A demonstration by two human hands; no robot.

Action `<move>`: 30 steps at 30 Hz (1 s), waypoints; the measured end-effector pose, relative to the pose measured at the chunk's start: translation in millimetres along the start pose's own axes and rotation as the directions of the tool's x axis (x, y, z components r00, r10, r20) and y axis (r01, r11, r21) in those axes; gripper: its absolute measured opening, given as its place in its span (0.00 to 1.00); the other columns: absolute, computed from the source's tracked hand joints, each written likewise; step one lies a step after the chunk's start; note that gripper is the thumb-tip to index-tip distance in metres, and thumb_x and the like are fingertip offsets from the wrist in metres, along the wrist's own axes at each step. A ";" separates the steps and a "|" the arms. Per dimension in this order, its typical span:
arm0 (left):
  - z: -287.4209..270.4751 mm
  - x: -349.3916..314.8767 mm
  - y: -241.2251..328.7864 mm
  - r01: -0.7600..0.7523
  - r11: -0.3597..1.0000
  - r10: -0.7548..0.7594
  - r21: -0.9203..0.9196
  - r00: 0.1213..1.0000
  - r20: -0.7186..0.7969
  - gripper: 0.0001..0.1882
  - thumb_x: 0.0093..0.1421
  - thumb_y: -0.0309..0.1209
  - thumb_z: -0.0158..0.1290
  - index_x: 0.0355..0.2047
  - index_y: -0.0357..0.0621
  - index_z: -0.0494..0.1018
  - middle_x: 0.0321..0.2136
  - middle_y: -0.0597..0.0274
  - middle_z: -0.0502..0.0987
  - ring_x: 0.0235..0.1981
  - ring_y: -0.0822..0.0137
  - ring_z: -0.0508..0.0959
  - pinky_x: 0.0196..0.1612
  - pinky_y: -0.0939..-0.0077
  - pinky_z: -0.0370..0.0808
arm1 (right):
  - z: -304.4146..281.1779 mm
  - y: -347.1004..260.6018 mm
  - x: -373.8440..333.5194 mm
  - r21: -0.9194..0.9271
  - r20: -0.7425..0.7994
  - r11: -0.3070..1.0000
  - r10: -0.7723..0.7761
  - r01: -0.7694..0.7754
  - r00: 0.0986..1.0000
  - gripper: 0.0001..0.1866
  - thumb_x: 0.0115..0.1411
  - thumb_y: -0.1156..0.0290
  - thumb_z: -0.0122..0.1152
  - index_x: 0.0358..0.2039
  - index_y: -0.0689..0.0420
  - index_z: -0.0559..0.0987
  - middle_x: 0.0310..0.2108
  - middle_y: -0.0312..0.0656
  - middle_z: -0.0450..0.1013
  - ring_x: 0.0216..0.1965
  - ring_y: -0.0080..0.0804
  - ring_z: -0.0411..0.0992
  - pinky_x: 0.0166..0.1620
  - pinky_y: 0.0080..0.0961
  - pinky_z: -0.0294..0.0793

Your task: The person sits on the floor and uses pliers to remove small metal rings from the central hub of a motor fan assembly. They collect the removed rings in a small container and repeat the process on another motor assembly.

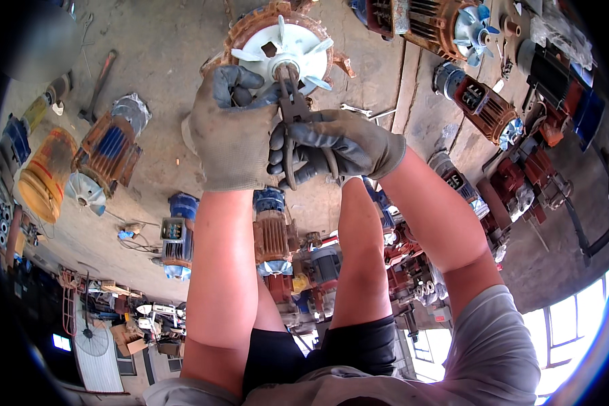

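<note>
At ten o'clock a hammer (pixel 103 80) lies on the floor. The gloved left hand (pixel 227 125), near eleven, curls beside the fan's (pixel 303 46) hub; whether it grips anything cannot be told. At twelve, the pliers (pixel 294 108) meet that hub. The gloved right hand (pixel 352 142), at one, holds their handles. A rusty motor (pixel 488 108) lies at two.

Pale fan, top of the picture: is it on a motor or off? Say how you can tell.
On: the pale fan sits against the rusty motor's end, whose edge shows around it; the pliers are at its middle.
</note>
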State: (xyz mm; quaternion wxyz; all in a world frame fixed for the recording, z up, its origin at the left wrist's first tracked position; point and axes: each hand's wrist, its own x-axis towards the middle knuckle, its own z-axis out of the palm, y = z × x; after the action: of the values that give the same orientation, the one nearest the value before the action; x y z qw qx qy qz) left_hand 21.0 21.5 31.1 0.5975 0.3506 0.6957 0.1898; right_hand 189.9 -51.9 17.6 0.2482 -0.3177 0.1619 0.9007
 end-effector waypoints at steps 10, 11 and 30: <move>0.3 6.3 -21.9 -0.217 0.955 0.230 0.201 0.972 -0.044 0.17 0.48 0.18 0.71 0.34 0.38 0.75 0.32 0.65 0.80 0.33 0.75 0.77 0.38 0.77 0.77 | -15.0 40.4 6.0 -0.010 -0.063 0.994 -0.110 0.110 0.992 0.21 0.73 0.55 0.60 0.53 0.61 0.77 0.42 0.43 0.79 0.41 0.29 0.80 0.43 0.30 0.86; -1.1 6.3 -22.4 -0.230 0.949 0.244 0.216 0.969 -0.040 0.17 0.47 0.19 0.72 0.34 0.38 0.75 0.32 0.65 0.80 0.32 0.75 0.77 0.38 0.77 0.77 | -10.6 41.1 7.5 -0.042 -0.098 0.992 -0.124 0.121 0.987 0.20 0.73 0.54 0.59 0.50 0.60 0.78 0.40 0.42 0.79 0.35 0.29 0.79 0.37 0.27 0.83; -1.5 9.6 -11.1 -0.196 0.980 0.197 -0.019 0.976 0.091 0.14 0.50 0.23 0.71 0.30 0.40 0.74 0.25 0.70 0.78 0.23 0.78 0.71 0.27 0.78 0.71 | 9.1 58.0 18.7 0.177 -0.124 0.959 -0.199 0.219 0.972 0.25 0.74 0.48 0.55 0.41 0.62 0.79 0.29 0.43 0.77 0.24 0.35 0.76 0.23 0.27 0.73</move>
State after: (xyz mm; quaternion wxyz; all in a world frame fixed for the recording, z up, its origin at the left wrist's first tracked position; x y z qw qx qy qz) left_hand 16.3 20.9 17.2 0.6089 0.4231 0.6284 0.2352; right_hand 141.0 -89.2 19.9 0.3626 -0.3549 0.2253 0.8318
